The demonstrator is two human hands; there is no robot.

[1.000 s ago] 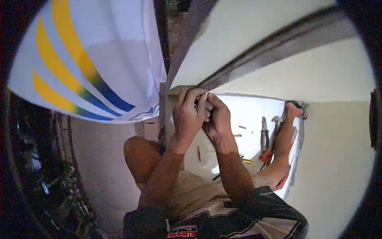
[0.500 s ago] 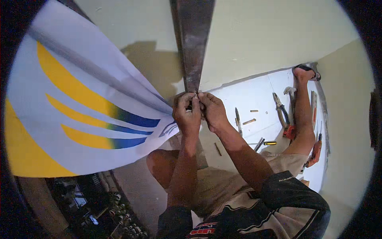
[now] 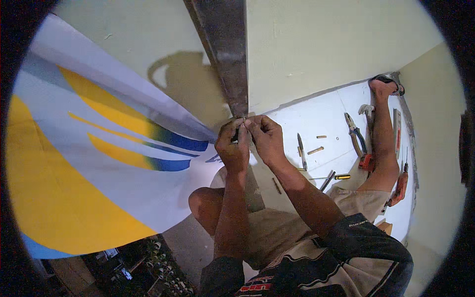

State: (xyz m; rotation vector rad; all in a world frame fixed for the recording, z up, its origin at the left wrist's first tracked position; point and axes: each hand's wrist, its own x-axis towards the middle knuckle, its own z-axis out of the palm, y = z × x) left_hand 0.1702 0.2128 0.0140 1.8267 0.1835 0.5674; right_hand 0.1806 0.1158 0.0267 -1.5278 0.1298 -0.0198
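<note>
Both hands meet in front of me at the lower end of a dark post (image 3: 227, 54). My left hand (image 3: 233, 146) is closed, its thumb and fingers pinched near the post's foot. Beside it, my right hand (image 3: 265, 137) is pinched too, the two thumbs almost touching. A tiny pale bit shows between the fingertips, too small to name. A white, yellow and blue printed cloth (image 3: 109, 148) hangs at the left, close to my left hand.
On the white tiled floor (image 3: 326, 109) at the right lie pliers (image 3: 355, 134), a hammer (image 3: 366, 111), a yellow-handled screwdriver (image 3: 341, 176), a red power drill (image 3: 400, 188), a level (image 3: 397, 131) and several small rods. My bare leg (image 3: 383, 138) stretches alongside. Potted plants (image 3: 166, 267) stand at the lower left.
The view has shifted and turned slightly. The cloth has billowed lower and shows more yellow. My hands stay pinched together at the post's foot, the right fingers curled more.
</note>
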